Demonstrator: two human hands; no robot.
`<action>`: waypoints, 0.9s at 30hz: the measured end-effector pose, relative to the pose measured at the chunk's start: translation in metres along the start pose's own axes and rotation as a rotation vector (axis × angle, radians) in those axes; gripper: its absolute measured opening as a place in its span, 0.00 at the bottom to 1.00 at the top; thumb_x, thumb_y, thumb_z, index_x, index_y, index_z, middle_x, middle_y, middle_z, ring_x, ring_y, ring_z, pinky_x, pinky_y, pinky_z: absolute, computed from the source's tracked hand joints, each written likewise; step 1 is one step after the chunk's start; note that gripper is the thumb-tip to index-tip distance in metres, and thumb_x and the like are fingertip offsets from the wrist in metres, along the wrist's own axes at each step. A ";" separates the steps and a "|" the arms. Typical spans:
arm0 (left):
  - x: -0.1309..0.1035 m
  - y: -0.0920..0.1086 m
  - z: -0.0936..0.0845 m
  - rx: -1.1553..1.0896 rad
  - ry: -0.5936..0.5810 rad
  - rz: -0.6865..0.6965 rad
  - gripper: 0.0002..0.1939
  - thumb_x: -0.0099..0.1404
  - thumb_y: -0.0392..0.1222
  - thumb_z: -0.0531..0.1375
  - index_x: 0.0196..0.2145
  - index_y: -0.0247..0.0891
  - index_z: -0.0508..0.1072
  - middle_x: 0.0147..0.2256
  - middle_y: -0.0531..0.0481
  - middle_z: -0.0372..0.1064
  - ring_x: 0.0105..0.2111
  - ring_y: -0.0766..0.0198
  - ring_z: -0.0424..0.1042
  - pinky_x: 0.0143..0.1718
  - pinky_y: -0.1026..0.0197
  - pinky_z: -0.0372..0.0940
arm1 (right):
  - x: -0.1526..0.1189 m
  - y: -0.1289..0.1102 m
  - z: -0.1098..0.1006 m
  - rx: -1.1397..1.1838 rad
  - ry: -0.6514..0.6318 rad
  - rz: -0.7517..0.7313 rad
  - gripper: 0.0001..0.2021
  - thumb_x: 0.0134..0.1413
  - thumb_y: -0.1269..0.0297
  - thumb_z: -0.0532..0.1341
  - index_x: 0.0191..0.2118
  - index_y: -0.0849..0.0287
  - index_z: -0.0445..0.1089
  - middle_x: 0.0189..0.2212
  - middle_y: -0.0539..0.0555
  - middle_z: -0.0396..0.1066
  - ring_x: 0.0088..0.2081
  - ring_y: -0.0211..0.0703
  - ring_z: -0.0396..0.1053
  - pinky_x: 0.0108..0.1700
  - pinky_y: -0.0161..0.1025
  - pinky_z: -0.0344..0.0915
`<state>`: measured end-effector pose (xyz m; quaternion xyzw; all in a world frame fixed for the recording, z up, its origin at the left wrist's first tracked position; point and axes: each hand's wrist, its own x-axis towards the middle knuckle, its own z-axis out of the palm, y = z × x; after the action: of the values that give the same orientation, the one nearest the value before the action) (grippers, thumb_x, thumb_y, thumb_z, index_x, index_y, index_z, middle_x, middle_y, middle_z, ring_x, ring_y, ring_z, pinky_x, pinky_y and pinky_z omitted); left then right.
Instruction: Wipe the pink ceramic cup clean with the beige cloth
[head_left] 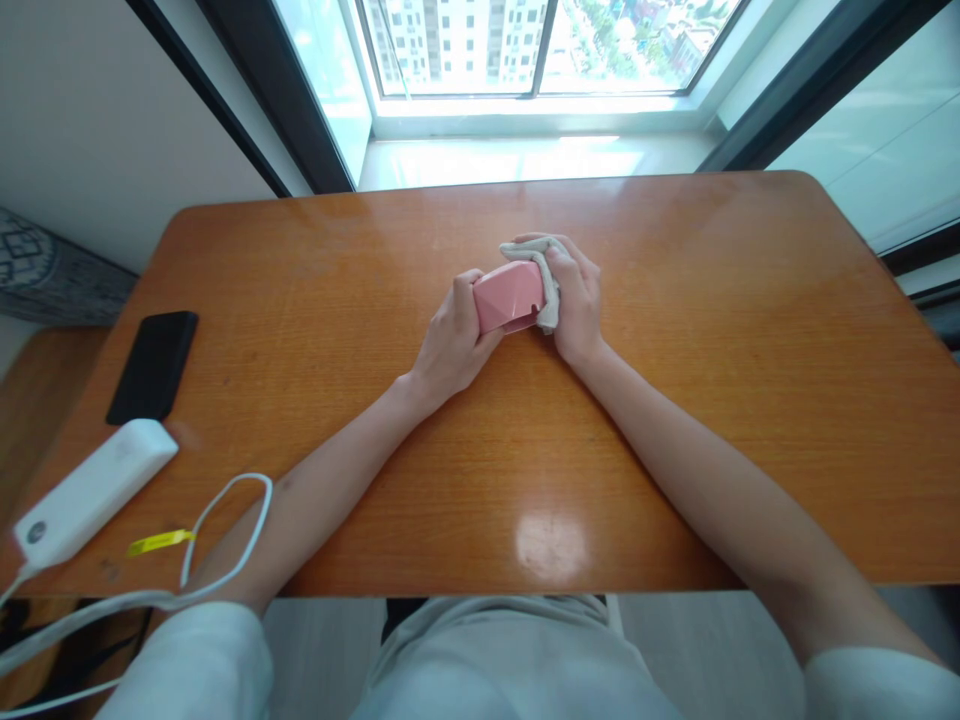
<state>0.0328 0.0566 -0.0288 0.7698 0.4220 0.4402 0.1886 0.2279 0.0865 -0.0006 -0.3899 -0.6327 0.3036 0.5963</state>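
A small pink object (508, 297) with angular facets is held over the middle of the wooden table (360, 290). My left hand (456, 340) grips its left end, thumb on top. Closed round a light grey cloth (550, 290), my right hand (579, 305) presses it against the right end of the pink object. Part of the cloth sticks out above the object and part hangs below it. The fingers under the object are mostly hidden.
At the left of the table lie a black phone (152, 367) and a white power bank (96, 492). A white cable (262, 500) with a yellow tag (159, 542) loops over my left forearm. Beyond the far edge is a window (540, 50).
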 end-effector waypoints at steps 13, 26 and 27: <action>0.002 0.004 -0.005 0.110 0.056 0.071 0.40 0.77 0.58 0.69 0.74 0.43 0.56 0.68 0.33 0.69 0.66 0.42 0.72 0.68 0.40 0.70 | 0.002 0.013 0.000 -0.090 0.035 0.017 0.28 0.79 0.39 0.51 0.48 0.49 0.84 0.50 0.55 0.87 0.52 0.51 0.84 0.56 0.49 0.80; 0.002 0.023 -0.014 0.297 0.102 0.198 0.37 0.77 0.56 0.65 0.77 0.45 0.63 0.72 0.35 0.69 0.70 0.37 0.68 0.75 0.39 0.59 | -0.005 0.003 0.004 -0.099 -0.001 0.002 0.29 0.80 0.36 0.50 0.48 0.49 0.83 0.45 0.52 0.85 0.48 0.48 0.83 0.54 0.46 0.79; 0.002 0.024 -0.014 0.323 0.103 0.203 0.37 0.77 0.55 0.65 0.77 0.45 0.63 0.73 0.36 0.69 0.71 0.36 0.67 0.74 0.38 0.58 | -0.006 0.001 0.004 -0.106 -0.003 -0.007 0.28 0.80 0.36 0.51 0.48 0.49 0.83 0.45 0.52 0.85 0.48 0.48 0.83 0.54 0.46 0.79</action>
<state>0.0332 0.0428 -0.0042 0.8052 0.4162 0.4223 -0.0045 0.2237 0.0825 -0.0054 -0.4182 -0.6501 0.2685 0.5748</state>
